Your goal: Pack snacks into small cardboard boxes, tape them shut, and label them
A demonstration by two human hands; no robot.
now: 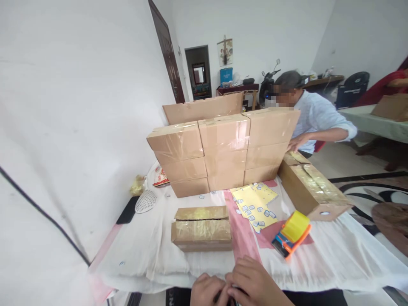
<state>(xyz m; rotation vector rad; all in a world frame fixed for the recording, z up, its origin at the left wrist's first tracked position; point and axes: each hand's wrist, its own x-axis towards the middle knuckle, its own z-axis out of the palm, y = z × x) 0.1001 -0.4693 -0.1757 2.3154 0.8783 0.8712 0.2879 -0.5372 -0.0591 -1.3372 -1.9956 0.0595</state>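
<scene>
At the table's front edge, my left hand [205,290] and my right hand [253,281] are close together with fingers curled. A small dark thing shows in part between them; its kind is hidden. Just beyond lies a small taped cardboard box [202,229], its top flaps covered in shiny tape. To the right rests an orange and blue tape dispenser [291,234] with a roll of yellow tape. Behind it is a yellow sheet [256,204] bearing several small white labels with blue edges.
Stacked cardboard boxes [225,151] form a wall at the back. A long taped box [314,187] lies at the right, where a co-worker [318,114] reaches behind it. A black phone-like slab [128,210] and a white perforated thing [145,201] lie at the left.
</scene>
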